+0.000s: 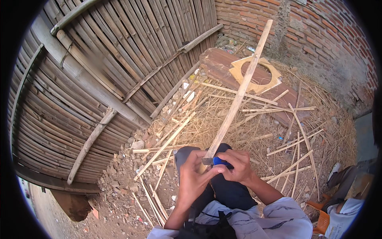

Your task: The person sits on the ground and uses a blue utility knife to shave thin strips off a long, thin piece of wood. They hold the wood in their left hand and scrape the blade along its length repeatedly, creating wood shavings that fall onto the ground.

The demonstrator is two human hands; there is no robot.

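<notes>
Two bare hands meet low in the middle of the head view, just in front of the dark trousers (229, 187) of the wearer's legs. The left hand (191, 181) is closed around the near end of a long, pale wooden strip (240, 93), fingers on its left edge and thumb reaching toward the right hand. The right hand (238, 166) grips the blue handle (220, 161) of a small knife, whose blade (207, 161) lies crosswise on the strip near that end.

From the hands the strip slants away up and to the right, both long edges in sight. It passes in front of a frame with a round hole (236, 65), overlapping it in view, and its far tip shows against the brick wall (310, 36); whether it touches either, I cannot tell.

To the left, room opens between the left hand and the bamboo wall (99, 67), with loose strips (165, 146) on the ground there. Straw (334, 127) spreads ahead and to the right. Another person's legs (346, 175) are at the right rim, well apart from the right forearm, near an orange chair (323, 222).
</notes>
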